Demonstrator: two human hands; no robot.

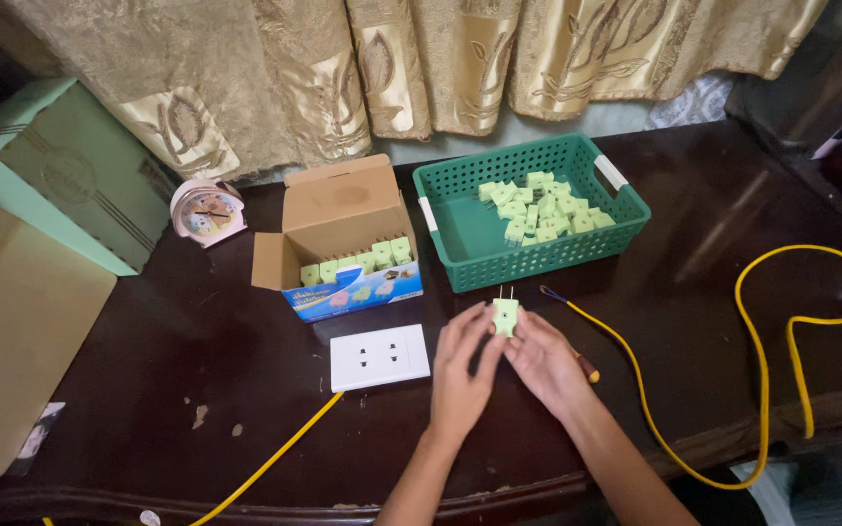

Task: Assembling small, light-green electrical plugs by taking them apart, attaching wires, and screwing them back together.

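On a dark wooden table (694, 244) before gold curtains (421, 58), a person's left hand (460, 375) and right hand (546, 362) meet around a small green plug adapter (506, 316), fingertips of both pinched on its sides so the two metal prongs point away from the body. Just to the left lies a white double socket (379, 356) on a yellow cable (265, 463). Behind the hands, a green plastic basket (460, 239) holds a loose heap of like adapters, and an open cardboard box (338, 219) keeps others lined in a row. A screwdriver (567, 321) lies partly under the right hand; a small clock (207, 211) leans nearby.
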